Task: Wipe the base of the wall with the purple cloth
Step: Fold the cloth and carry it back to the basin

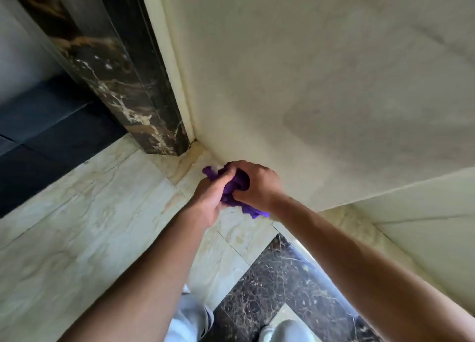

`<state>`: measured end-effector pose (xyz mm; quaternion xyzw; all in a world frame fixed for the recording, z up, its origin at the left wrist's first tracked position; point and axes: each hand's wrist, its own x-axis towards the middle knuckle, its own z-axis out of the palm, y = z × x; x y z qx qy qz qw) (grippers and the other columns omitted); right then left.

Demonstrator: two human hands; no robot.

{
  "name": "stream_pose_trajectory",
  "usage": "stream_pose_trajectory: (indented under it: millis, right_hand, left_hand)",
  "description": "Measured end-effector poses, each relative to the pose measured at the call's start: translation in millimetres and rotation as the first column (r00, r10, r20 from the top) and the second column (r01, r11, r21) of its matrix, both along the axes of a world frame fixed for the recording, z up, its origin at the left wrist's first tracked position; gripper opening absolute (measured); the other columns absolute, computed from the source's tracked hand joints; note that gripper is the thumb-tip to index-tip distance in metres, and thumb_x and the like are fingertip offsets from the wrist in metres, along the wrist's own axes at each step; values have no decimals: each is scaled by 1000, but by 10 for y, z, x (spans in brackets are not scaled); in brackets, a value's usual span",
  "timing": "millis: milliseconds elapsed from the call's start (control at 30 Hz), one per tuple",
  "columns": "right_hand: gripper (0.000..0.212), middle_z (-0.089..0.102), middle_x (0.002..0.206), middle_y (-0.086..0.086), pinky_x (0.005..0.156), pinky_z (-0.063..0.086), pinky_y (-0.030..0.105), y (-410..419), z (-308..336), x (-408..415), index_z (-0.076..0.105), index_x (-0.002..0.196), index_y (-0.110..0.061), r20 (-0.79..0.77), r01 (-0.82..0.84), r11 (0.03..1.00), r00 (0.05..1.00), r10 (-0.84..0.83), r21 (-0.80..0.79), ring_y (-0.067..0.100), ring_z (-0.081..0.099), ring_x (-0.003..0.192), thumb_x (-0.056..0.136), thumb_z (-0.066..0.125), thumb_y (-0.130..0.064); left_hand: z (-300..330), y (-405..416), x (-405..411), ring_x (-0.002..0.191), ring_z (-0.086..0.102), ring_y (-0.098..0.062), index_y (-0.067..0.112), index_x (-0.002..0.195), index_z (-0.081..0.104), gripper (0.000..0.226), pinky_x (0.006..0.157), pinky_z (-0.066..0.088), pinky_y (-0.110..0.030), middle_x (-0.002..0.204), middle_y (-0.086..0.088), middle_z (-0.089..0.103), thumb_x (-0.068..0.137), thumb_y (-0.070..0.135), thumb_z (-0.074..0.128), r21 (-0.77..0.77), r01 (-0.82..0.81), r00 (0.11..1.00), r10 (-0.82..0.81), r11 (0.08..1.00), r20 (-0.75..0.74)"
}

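A crumpled purple cloth [232, 187] is bunched between both of my hands, low down where the cream wall [321, 97] meets the floor. My left hand [209, 197] grips its left side, thumb up over the folds. My right hand [257, 185] closes over its right side from above. A corner of the cloth sticks out toward the wall's corner, and another tail hangs below my right wrist. The base of the wall [218, 159] runs just behind my hands.
A dark veined marble door frame [123, 84] stands at the left of the corner. Beige marble floor tiles [90, 226] lie below, with a dark marble strip [277, 285] near my feet. A second cream wall panel [424, 226] juts out at the right.
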<state>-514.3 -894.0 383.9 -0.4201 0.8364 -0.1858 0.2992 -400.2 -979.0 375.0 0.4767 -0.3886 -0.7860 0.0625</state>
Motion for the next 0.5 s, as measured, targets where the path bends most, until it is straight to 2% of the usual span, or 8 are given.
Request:
stream_pose_trajectory:
  millis: [67, 133, 200, 267, 300, 367, 433, 500]
  right_hand:
    - [69, 71, 114, -16, 86, 55, 32, 332, 525, 34, 52, 132, -49, 47, 15, 1000, 999, -15, -19, 14, 67, 102, 69, 73, -33]
    - [74, 69, 123, -14, 93, 54, 32, 642, 908, 71, 46, 138, -48, 144, 60, 996, 988, -50, -61, 13, 66, 110, 71, 75, -45]
    - [70, 67, 125, -14, 96, 51, 27, 967, 1233, 128, 46, 139, -47, 303, 200, 972, 941, -155, -124, 8, 64, 114, 74, 70, -57]
    - [53, 68, 121, -17, 91, 49, 16, 1305, 1521, 179, 53, 135, -46, 417, 396, 907, 855, -308, -144, -4, 64, 109, 85, 67, -53]
    - [42, 69, 117, -17, 91, 49, 16, 1522, 1706, 235, 58, 131, -45, 448, 506, 854, 795, -408, -120, -8, 64, 106, 90, 65, -47]
    - [28, 72, 116, -12, 96, 54, 32, 1798, 1784, 343, 65, 123, -39, 544, 657, 752, 647, -534, -43, -1, 66, 108, 96, 62, -40]
    - [33, 73, 119, 3, 96, 56, 48, 2046, 1987, 539, 67, 122, -31, 696, 772, 629, 402, -595, 92, 19, 69, 110, 94, 60, -47]
    - [47, 74, 116, 12, 92, 57, 52, 2161, 2104, 755, 68, 122, -20, 831, 828, 535, 174, -528, 167, 30, 72, 103, 95, 52, -55]
  left_hand:
    - [498, 263, 41, 70, 73, -25, 12, 86, 70, 16, 62, 60, -39, 82, -13, 75, 96, 25, 67, -12, -23, 1000, 23, 1000, -3]
    - [852, 497, 109, 69, 72, -23, 15, 86, 68, 9, 54, 57, -33, 82, -11, 74, 94, 18, 68, -6, -48, 999, 48, 999, -4]
    - [1160, 711, 184, 70, 73, -21, 13, 92, 69, 3, 55, 56, -31, 83, -10, 75, 92, 14, 71, -4, -82, 997, 82, 997, 9]
    - [1482, 871, 210, 72, 74, -21, 14, 95, 70, 6, 60, 57, -31, 84, -9, 76, 90, 13, 73, -3, -90, 996, 90, 996, 17]
    - [1721, 971, 232, 73, 74, -21, 15, 96, 70, 8, 61, 57, -31, 85, -9, 76, 89, 14, 74, -6, -77, 997, 78, 997, 31]
    - [1897, 1081, 237, 76, 73, -23, 14, 96, 70, 10, 66, 60, -35, 86, -9, 76, 88, 13, 75, -22, -80, 996, 81, 997, 23]
    - [2152, 1201, 237, 81, 72, -26, 10, 99, 72, 16, 78, 59, -45, 92, -12, 76, 85, 13, 78, -58, -2, 1000, 2, 998, -6]
    - [2293, 1339, 266, 87, 73, -29, 6, 104, 73, 30, 81, 59, -47, 100, -17, 76, 78, 18, 82, -97, 114, 993, -117, 989, -24]
